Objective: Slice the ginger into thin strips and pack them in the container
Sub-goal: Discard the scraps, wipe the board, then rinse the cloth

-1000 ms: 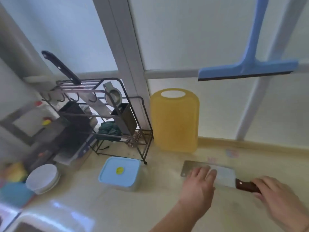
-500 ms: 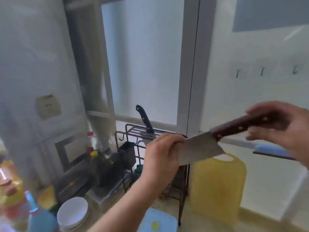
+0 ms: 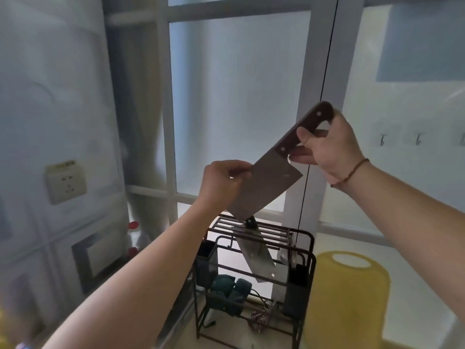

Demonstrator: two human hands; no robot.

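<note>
A steel cleaver [image 3: 270,183] with a dark wooden handle is held up in the air, blade tilted down to the left, its tip just above the black wire knife rack [image 3: 305,248]. My right hand [image 3: 329,147] grips the handle. My left hand [image 3: 222,183] pinches the blade's front edge. A second cleaver [image 3: 256,253] with a black handle hangs in the rack slots. The yellow cutting board [image 3: 349,295] stands upright at the lower right. No ginger or container is in view.
Frosted window panes and grey frames fill the background. A wall socket [image 3: 66,181] is at the left. A red-capped bottle [image 3: 133,229] stands behind my left forearm. Dark green cloths [image 3: 230,288] lie on the rack's lower shelf. Small hooks [image 3: 382,140] hang at the right.
The cleaver was lifted from the counter into the air and tilted from nearly level to steeply blade-down over the rack. The view swung upward; the blue-lidded container dropped out of sight.
</note>
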